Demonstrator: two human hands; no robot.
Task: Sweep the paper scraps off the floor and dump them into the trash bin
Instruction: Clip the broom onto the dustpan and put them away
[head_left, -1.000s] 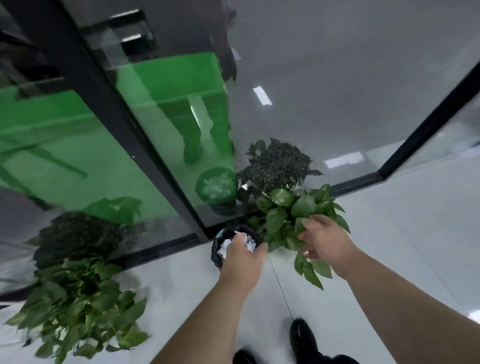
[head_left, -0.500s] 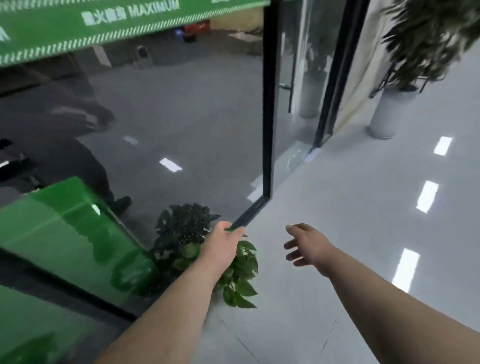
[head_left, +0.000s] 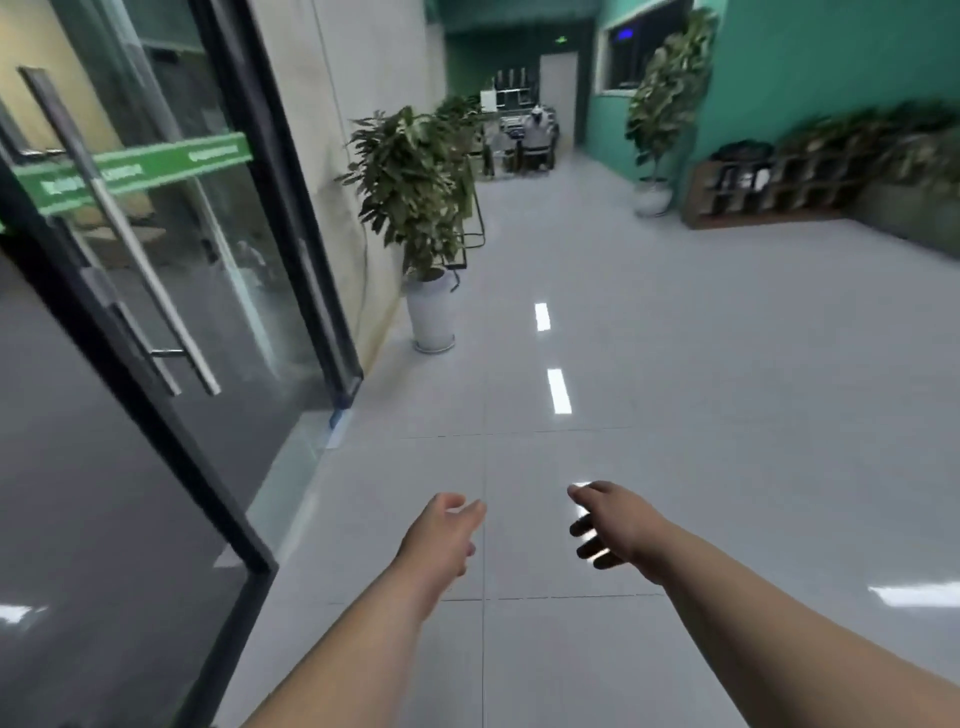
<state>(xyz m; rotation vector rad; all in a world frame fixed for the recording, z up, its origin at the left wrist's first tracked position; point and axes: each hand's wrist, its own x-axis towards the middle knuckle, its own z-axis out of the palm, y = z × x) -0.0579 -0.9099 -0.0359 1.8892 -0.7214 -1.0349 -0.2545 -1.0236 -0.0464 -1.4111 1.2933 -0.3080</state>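
Two bare forearms — no sleeves, no gloves — left hand (head_left: 441, 535) and right hand (head_left: 618, 530) ringless.

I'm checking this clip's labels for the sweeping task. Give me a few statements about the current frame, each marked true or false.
1. Both hands are empty. True: the left hand and right hand hold nothing, fingers loose.
2. A trash bin stands between the hands. False: only bare floor lies there.
3. A potted plant in a white pot stands by the wall. True.
4. Paper scraps litter the floor ahead. False: none are visible, only light reflections.
5. A glass door is on the left. True.
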